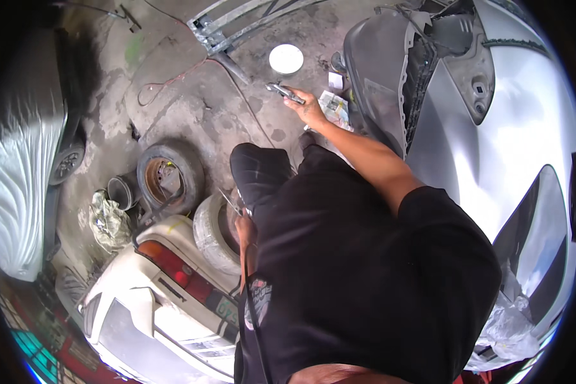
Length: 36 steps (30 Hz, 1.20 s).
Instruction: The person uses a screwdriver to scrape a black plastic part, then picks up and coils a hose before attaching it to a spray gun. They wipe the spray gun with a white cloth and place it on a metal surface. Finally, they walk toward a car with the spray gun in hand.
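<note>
My right hand (309, 111) reaches forward over the concrete floor, fingers closed round a grey metal hand tool (285, 93). Its exact kind is unclear, and its far end points left. Low at my left side, my left hand (244, 229) is closed on a thin metal tool (230, 200), partly hidden by my dark clothing. Just beyond my right wrist lies a pile of papers (334, 109) with a small white box (335, 81) behind it. A round white lid or disc (286, 59) rests on the floor farther ahead.
A silver car (454, 128) with its front end opened up stands close on the right. To the left are loose tyres (195, 169), a bucket (123, 191), a crumpled plastic bag (109, 221) and a white car's rear (153, 288). A covered car (25, 160) stands farther left. Metal framework (237, 29) lies ahead.
</note>
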Tool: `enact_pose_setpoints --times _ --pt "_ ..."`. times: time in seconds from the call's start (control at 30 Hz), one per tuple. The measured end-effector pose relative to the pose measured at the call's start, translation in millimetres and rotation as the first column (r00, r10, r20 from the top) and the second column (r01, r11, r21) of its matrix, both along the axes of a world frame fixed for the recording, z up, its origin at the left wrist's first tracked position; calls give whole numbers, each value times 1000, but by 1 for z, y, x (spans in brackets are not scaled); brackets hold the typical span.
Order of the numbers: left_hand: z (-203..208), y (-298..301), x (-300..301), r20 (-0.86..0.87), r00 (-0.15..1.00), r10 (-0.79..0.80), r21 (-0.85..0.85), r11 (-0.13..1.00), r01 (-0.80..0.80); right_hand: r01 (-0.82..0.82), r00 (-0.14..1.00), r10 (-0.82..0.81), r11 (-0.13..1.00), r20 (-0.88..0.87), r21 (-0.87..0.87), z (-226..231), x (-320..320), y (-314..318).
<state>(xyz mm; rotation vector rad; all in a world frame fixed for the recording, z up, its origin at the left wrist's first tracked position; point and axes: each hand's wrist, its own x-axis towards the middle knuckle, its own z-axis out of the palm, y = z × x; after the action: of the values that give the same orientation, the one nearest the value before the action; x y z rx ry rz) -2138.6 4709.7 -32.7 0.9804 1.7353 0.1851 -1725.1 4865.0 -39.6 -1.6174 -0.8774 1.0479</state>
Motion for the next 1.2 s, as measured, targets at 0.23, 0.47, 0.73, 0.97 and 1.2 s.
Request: enact_pose_setpoints --times 0.23,0.47,0.73,0.97,1.2 --pt "-6 261 -12 401 847 349 -175 937 -303 12 999 -8 992 32 -127 -20 -1 17" --pt "-93 510 -40 298 927 227 -200 965 -172 277 960 -246 898 132 -342 25 -32 26" --pt "-146 637 -41 377 864 333 -336 919 -207 390 917 -394 853 64 -347 84 -78 71" --pt "-180 678 105 370 900 232 -331 938 -106 558 808 -574 672 135 -487 117 -117 107" --pt "-270 716 191 196 873 446 -447 833 -325 453 860 -502 676 87 -581 85 -115 101"
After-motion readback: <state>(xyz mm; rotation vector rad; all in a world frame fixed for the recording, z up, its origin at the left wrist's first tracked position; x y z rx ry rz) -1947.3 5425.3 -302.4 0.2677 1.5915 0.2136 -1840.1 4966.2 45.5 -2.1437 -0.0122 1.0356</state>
